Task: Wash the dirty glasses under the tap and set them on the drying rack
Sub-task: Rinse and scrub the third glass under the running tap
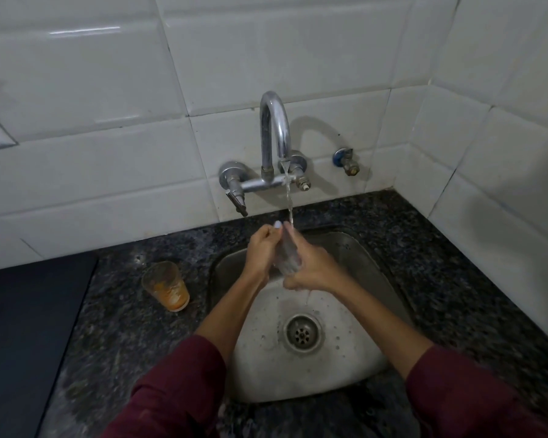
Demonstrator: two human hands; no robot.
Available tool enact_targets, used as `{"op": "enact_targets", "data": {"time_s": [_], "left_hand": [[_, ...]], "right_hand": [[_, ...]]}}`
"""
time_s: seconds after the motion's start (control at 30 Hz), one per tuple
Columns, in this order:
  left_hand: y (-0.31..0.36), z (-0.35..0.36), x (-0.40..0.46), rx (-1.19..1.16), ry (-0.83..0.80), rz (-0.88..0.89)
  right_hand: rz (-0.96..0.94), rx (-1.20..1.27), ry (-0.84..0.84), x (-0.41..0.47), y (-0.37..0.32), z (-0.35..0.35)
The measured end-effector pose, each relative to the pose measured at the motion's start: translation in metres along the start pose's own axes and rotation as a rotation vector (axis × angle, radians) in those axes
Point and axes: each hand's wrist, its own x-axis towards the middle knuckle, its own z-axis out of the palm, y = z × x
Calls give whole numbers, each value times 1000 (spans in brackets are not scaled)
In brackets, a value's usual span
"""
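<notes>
A clear glass [288,255] is held over the steel sink [355,251], tilted with its mouth up toward the running stream from the chrome tap [274,128]. My left hand [263,248] grips its left side and my right hand [314,263] wraps its right side and base. Water runs off below my right hand. A second glass [166,284], smeared with orange residue, stands upright on the dark granite counter to the left of the sink, apart from both hands. No drying rack is in view.
The sink drain [302,333] lies below the hands. A dark flat surface [29,327] covers the counter at far left. White tiled walls meet in a corner at the right, with a small valve [347,161] beside the tap.
</notes>
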Motion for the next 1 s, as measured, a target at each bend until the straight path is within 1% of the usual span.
{"op": "enact_targets", "data": {"time_s": [0.03,0.07,0.1,0.2,0.27,0.3,0.37,0.4,0.43,0.5,0.57,0.67,0.77,0.9,0.93,1.0], "left_hand": [[0,1,0,30,2,-6],[1,2,0,11,12,-22],[2,1,2,-23,13,-48],[6,2,4,-198,26,-147],[6,1,9,-301,42,-243],[5,0,13,-345,54,-285],[5,-2,21,-380,100,-371],[5,-2,24,-389,121,-433],[3,-1,27,-403,103,-500],[3,1,27,-425,18,-630],[3,5,26,-395,-53,-687],[6,9,25,-332,-155,-729],[8,9,26,-281,-221,-708],[9,6,22,-211,-263,-655],[5,4,24,-208,-243,-610],[-2,1,21,-167,-181,-465]], "right_hand": [[-55,-221,72,-1,0,1],[-81,-254,94,-2,0,2],[-88,-176,74,-2,1,1],[-36,359,-81,0,4,-5],[8,690,-150,3,7,-11],[16,812,-155,4,7,-13],[-11,928,-102,5,7,-16],[-24,937,-66,4,4,-18],[-32,925,-34,4,1,-20],[-24,887,9,5,-4,-20],[18,854,57,9,-7,-19],[62,745,166,15,-8,-12],[62,692,224,20,-1,-3],[81,905,172,15,14,3],[76,918,148,13,21,5],[56,893,101,9,34,11]]}}
